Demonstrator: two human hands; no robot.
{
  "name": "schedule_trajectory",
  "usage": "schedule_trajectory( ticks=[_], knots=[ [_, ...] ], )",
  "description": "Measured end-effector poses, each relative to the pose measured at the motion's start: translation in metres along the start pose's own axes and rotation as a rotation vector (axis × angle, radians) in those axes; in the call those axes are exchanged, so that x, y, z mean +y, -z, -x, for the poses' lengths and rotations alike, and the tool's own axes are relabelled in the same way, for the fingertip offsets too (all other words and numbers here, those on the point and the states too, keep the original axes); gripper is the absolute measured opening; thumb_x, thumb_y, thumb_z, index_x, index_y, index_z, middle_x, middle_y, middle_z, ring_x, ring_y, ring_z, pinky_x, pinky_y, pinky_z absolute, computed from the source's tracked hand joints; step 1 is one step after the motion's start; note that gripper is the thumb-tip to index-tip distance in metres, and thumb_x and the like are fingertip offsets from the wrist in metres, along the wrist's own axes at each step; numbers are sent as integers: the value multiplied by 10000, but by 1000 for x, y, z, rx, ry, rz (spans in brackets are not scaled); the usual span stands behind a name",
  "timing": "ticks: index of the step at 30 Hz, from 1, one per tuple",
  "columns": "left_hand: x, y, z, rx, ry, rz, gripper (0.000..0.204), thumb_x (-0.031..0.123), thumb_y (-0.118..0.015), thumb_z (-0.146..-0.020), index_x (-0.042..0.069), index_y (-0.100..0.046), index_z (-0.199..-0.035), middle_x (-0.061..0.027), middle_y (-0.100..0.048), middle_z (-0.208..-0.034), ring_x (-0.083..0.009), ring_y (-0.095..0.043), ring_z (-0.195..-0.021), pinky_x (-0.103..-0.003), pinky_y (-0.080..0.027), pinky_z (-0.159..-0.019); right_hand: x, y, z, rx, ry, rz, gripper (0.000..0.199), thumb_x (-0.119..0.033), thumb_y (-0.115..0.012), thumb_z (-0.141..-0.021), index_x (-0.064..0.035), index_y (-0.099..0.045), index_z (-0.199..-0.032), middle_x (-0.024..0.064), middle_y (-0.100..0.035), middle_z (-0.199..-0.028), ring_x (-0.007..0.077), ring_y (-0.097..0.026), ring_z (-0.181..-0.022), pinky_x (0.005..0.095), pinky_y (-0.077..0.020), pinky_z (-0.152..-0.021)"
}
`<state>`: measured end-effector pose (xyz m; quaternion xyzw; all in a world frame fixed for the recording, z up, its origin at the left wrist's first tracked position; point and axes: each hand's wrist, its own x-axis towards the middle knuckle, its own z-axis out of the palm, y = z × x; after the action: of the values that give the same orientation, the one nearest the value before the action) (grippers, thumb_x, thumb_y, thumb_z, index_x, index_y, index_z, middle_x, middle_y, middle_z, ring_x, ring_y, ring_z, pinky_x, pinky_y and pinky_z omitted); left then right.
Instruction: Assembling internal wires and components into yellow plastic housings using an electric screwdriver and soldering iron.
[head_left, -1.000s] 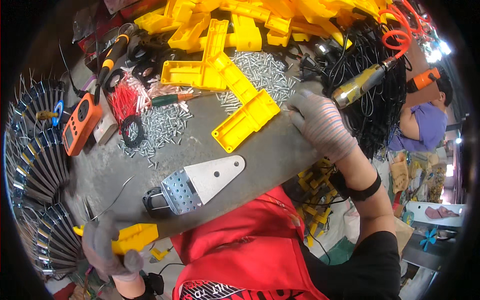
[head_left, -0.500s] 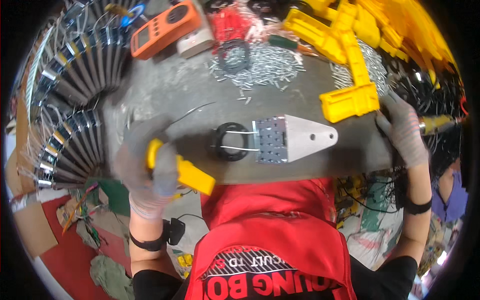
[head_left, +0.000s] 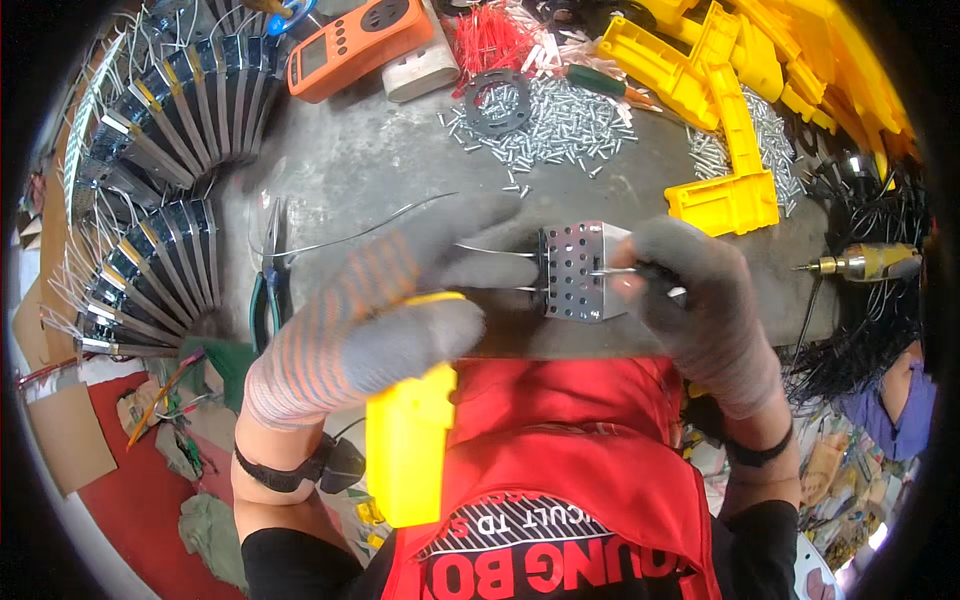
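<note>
My left hand (head_left: pixel 390 290), in a grey striped glove, keeps a yellow plastic housing (head_left: pixel 408 440) between thumb and palm. Its fore fingers reach out over the spot beside the metal piece and cover the black ring there. My gloved right hand (head_left: pixel 700 300) is closed at the tapered end of the perforated metal piece (head_left: pixel 572 270), hiding most of that end. A thin silvery bit shows by the right fingertips; what it is I cannot make out. White wires run from the perforated part under my left fingers.
Pliers (head_left: pixel 268 270) lie left of my hand, near fanned black strips (head_left: pixel 150 280). An orange meter (head_left: pixel 350 50), loose screws (head_left: pixel 560 125), a black ring plate (head_left: pixel 497 103) and yellow housings (head_left: pixel 735 195) sit farther back. A screwdriver-like tool (head_left: pixel 860 263) lies at right.
My right hand has come from the right-hand yellow housings to the metal piece. My left hand has moved right with its yellow housing, now hanging downward, uncovering the pliers.
</note>
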<state>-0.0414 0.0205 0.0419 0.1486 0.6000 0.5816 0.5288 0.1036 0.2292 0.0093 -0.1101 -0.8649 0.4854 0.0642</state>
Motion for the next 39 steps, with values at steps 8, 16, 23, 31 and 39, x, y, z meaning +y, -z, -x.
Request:
schedule_trajectory(
  ticks=[8,16,23,31,39],
  knots=[
    [18,13,-33,-45,-4,-527,702,218,-765,-719,37,-522,-1352,-124,-670,-1143,-241,-631,-1028,-377,-481,-900,7,-29,-16,123,63,109,79,-72,-624,-821,-28,-603,-882,158,-575,-788,351,-581,-751,381,-472,-662],
    [3,-1,-54,-59,-223,-898,541,363,-844,-656,30,-614,-1016,-180,-641,-910,-344,-636,-869,-380,-492,-770,3,-32,-20,62,110,82,100,-73,-628,-810,-26,-629,-898,141,-560,-770,321,-587,-702,354,-474,-637],
    [-11,7,-57,-112,-157,-725,577,289,-827,-689,21,-592,-1143,-113,-651,-984,-208,-617,-920,-327,-480,-840,4,-31,-22,62,164,124,96,-69,-644,-806,-47,-628,-898,126,-563,-782,323,-592,-696,359,-476,-614],
    [-18,7,-60,-165,-222,-564,552,319,-746,-748,18,-597,-1186,-184,-660,-1013,-339,-632,-953,-380,-480,-871,5,-35,-22,36,249,307,176,-162,-667,-801,-77,-594,-937,155,-569,-813,379,-592,-705,439,-478,-598],
    [-15,5,-63,-247,-147,-538,558,284,-745,-752,31,-587,-1223,-159,-670,-1015,-300,-651,-948,-368,-489,-860,7,-35,-24,59,218,140,125,-166,-624,-846,-61,-595,-908,165,-578,-812,381,-580,-693,441,-466,-604]
  ],
)
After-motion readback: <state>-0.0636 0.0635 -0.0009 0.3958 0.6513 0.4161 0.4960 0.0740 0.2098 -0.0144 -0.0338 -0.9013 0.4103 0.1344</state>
